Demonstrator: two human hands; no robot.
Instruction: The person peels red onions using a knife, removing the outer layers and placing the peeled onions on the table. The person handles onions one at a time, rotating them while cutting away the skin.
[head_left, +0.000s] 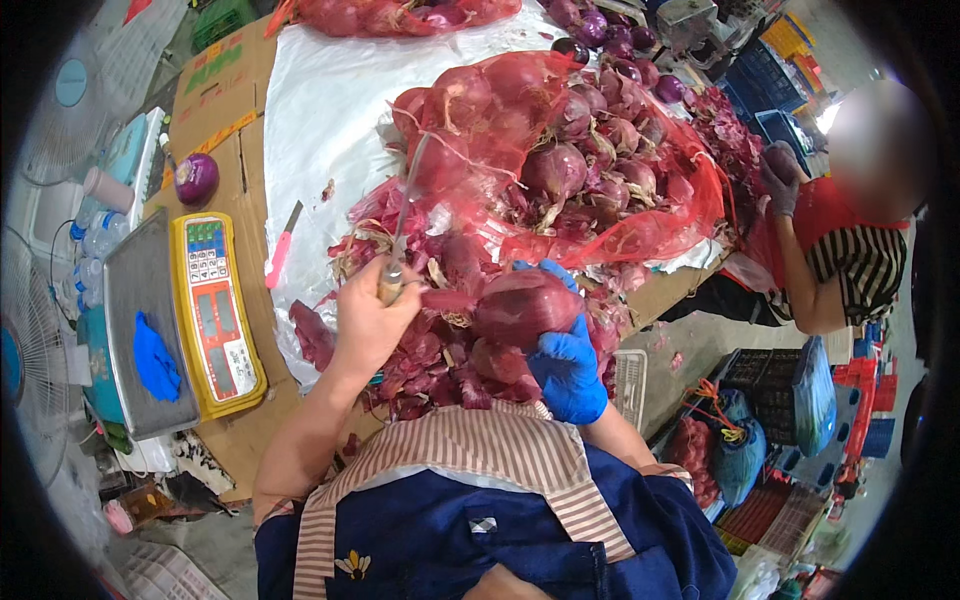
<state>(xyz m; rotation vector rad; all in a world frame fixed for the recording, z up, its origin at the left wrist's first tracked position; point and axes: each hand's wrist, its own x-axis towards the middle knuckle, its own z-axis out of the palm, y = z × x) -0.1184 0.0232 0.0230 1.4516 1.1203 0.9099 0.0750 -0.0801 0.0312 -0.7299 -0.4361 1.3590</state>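
My bare left hand grips the wooden handle of a knife, its thin blade pointing away from me. A strip of purple skin stretches between that hand's fingertips and a large red onion. Around the onion's far and right sides curls my right hand, in a blue glove. Both hands are above a heap of loose onion skins. Just beyond lies an opened red mesh bag full of unpeeled onions.
A pink-handled knife lies on the white sheet. Left of it stands a yellow-framed scale with a blue glove on its pan, near a peeled onion. At right, a gloved co-worker handles an onion. Crates stand on the floor.
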